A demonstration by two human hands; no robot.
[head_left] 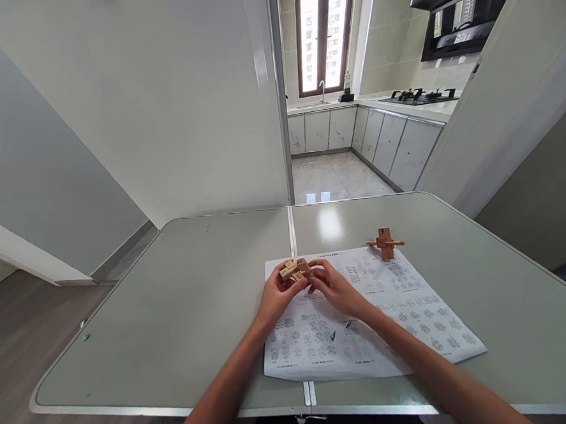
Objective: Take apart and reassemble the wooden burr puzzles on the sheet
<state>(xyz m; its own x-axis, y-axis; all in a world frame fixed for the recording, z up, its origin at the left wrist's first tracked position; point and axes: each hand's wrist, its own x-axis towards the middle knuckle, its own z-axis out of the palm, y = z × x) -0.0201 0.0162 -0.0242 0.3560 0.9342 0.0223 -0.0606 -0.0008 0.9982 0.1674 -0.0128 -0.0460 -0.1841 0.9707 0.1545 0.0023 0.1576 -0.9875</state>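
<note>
Centrally, left hand [275, 295] and right hand [334, 287] fingers closed on small wooden puzzle [295, 269], above instruction sheet [389, 314] on table [174, 308]; assembled wooden puzzle [385, 243] well apart

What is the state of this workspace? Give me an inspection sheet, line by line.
Surface: glossy grey-green folding table with metal rim and centre seam.
Job's things: cluster of light wooden puzzle blocks, held above a white printed instruction sheet lying flat on the table.
Clutter: brown wooden cross-shaped puzzle standing at the sheet's far edge; small teal speck near the table's left edge.
Grippers: left hand and right hand pinch the cluster from opposite sides.
Cables: nothing seen.
Surroundings: white wall; kitchen beyond with window, gas hob, black range hood.
</note>
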